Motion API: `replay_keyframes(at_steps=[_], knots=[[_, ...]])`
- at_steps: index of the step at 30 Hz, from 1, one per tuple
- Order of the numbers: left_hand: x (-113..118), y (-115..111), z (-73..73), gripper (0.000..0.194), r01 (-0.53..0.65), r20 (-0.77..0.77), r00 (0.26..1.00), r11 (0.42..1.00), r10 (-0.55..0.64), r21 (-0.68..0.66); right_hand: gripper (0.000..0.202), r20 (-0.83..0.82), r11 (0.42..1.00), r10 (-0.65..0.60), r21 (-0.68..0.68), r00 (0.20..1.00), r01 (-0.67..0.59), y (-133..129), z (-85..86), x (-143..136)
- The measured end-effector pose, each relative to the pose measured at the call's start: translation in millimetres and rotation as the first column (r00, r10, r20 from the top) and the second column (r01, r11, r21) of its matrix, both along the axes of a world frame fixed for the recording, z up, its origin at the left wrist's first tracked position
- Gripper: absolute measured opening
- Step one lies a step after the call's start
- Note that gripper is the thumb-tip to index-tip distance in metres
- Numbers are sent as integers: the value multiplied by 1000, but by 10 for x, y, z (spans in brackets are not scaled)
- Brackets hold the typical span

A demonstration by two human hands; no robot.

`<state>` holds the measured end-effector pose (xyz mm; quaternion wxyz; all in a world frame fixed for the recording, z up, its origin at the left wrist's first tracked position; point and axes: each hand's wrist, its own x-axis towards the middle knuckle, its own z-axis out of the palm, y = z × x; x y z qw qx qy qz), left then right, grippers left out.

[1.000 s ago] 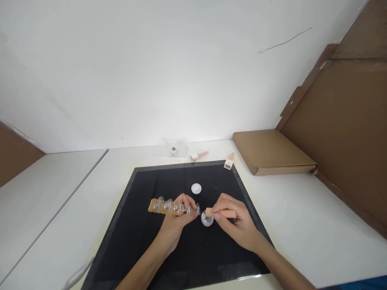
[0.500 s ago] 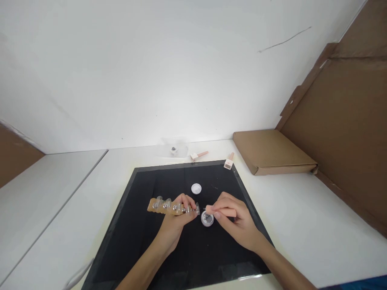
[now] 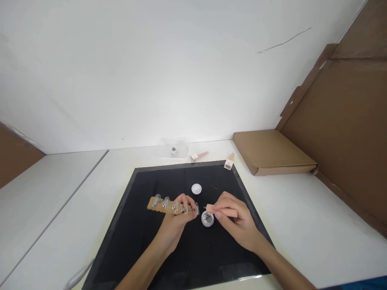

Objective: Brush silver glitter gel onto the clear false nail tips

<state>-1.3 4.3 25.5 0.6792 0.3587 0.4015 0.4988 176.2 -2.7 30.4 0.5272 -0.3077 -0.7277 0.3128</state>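
My left hand (image 3: 182,213) is closed on a tan nail tip stand (image 3: 161,205), a strip bearing several clear nail tips. The tip at its right end (image 3: 197,208) faces my other hand. Between the fingers of my right hand (image 3: 237,217) is a peach nail polish brush (image 3: 227,212), its thin dark end pointing left toward that tip, with a gap between them. Below the brush end, a small round jar (image 3: 207,219) with silvery bits inside sits on the black mat (image 3: 145,249). A white round lid (image 3: 196,189) lies farther back on the mat.
Two small white bottles with pink caps, one left (image 3: 194,157) and one right (image 3: 229,164), lie behind the mat. Near them is a clear plastic package (image 3: 181,151). A flat cardboard box (image 3: 272,151) lies back right, beside a cardboard panel (image 3: 347,133). A white wall stands behind.
The nail tip stand has turned slightly in my left hand, so its clear tips lean differently. My right hand and the brush have barely moved.
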Motion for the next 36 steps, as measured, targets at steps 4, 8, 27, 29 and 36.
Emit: replay_keyframes(at_steps=[4,8,27,29,36], knots=[[1,5,23,33,17,29,999,1000,-16,-18,14,45,996,94,-1,995,-94,0,17,-14],[5,16,25,33,26,60,998,1000,-26,-9,12,60,979,204,0,977,-204,-11,39,-18],[-30,-29,-70,36,157,84,984,988,-157,15,10,-12,989,-23,-148,1000,21,0,-53,10],[-35,-34,-75,36,167,77,983,986,-169,26,10,-6,987,-52,-156,999,50,2,-60,11],[-30,-27,-66,36,147,-25,989,985,-145,91,12,-72,995,55,-79,996,-61,-1,-3,26]])
